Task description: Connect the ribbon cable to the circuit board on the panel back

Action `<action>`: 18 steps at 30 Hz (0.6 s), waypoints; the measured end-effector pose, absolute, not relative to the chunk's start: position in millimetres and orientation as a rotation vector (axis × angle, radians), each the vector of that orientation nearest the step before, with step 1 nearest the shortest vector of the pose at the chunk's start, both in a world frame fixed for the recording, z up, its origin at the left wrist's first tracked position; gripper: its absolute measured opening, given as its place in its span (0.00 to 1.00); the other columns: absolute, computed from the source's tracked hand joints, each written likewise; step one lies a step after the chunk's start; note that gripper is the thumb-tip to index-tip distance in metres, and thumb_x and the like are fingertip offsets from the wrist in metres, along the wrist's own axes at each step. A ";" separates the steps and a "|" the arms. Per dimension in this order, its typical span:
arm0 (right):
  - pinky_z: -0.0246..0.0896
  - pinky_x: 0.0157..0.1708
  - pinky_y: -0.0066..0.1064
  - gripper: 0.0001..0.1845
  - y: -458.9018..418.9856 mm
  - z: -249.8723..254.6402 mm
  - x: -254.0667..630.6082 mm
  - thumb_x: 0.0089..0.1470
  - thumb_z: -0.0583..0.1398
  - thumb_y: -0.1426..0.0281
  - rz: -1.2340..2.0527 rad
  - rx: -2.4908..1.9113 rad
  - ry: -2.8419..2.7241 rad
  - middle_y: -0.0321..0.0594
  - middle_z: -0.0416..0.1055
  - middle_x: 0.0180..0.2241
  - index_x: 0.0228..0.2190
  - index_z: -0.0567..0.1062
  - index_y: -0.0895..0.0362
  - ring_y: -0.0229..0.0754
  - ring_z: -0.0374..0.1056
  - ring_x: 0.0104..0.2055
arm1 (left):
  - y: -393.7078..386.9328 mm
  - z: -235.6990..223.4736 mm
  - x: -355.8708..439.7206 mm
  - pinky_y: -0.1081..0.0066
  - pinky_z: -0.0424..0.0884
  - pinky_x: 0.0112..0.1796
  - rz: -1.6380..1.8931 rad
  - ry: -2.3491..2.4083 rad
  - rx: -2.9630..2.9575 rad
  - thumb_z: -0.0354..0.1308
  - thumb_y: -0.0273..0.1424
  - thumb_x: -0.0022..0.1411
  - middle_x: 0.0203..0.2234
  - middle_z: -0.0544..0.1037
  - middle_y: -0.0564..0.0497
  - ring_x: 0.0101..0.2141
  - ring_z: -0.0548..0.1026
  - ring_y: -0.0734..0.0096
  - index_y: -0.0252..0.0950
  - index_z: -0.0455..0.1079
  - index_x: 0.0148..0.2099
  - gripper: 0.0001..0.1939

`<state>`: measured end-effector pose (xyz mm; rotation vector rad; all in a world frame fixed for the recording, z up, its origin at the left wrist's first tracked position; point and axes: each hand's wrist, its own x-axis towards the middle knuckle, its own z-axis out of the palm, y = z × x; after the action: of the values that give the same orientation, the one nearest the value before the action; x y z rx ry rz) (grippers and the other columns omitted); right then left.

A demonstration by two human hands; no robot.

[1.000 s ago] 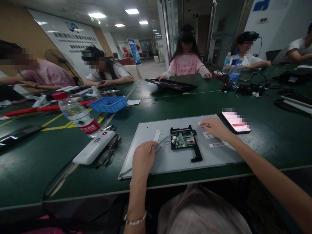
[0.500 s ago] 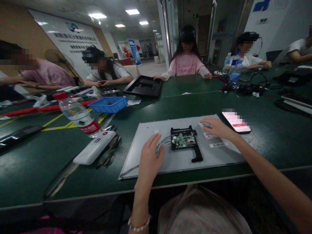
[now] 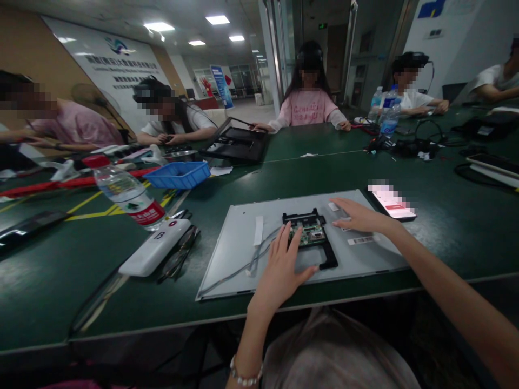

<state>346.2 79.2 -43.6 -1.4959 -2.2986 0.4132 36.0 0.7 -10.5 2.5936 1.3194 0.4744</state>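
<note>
Head view: left hand (image 3: 281,267) and right hand (image 3: 359,215) open.
Over one panel (image 3: 232,237) bearing one circuit board (image 3: 313,235), left points toward one o'clock, right ten.

The left hand (image 3: 283,266) is held palm down with fingers spread and thumb extended, while the right hand (image 3: 357,216) is held with fingers slightly bent, its forearm slanted inward.

The panel (image 3: 239,232) is silvery grey, the circuit board (image 3: 308,237) green, the frame (image 3: 330,256) black, the table (image 3: 162,302) dark green with yellow stripes, the tray (image 3: 178,175) blue, and the near bottle (image 3: 121,189) clear with 1 red cap and a red-and-white label.
</note>
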 end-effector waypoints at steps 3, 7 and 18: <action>0.53 0.59 0.45 0.41 79.7 -40.2 346.3 0.54 0.56 0.51 0.417 -1.482 -2.315 0.45 0.53 0.64 0.64 0.51 0.49 0.53 0.53 0.63 | 0.8 -10.1 35.7 0.53 0.49 0.62 0.458 1.305 2.593 0.58 0.43 0.60 0.68 0.40 0.44 0.66 0.39 0.58 0.42 0.40 0.68 0.42; 0.53 0.59 0.47 0.39 81.7 -32.4 345.4 0.55 0.57 0.53 0.407 -1.478 -2.336 0.46 0.57 0.62 0.63 0.54 0.51 0.53 0.56 0.62 | 0.9 -9.5 34.6 0.53 0.49 0.62 0.434 1.291 2.605 0.56 0.44 0.61 0.67 0.43 0.43 0.66 0.41 0.56 0.41 0.47 0.67 0.37; 0.62 0.50 0.41 0.17 99.0 -11.3 339.1 0.55 0.58 0.67 0.137 -1.382 -2.511 0.46 0.72 0.49 0.47 0.74 0.56 0.50 0.67 0.52 | 2.3 -6.9 32.8 0.52 0.50 0.61 0.429 1.266 2.603 0.55 0.44 0.61 0.67 0.44 0.44 0.66 0.42 0.55 0.43 0.50 0.66 0.34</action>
<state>339.1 99.0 -11.3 -1.3816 -2.5106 0.1367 32.8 2.3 -6.9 2.6030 1.2664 0.4286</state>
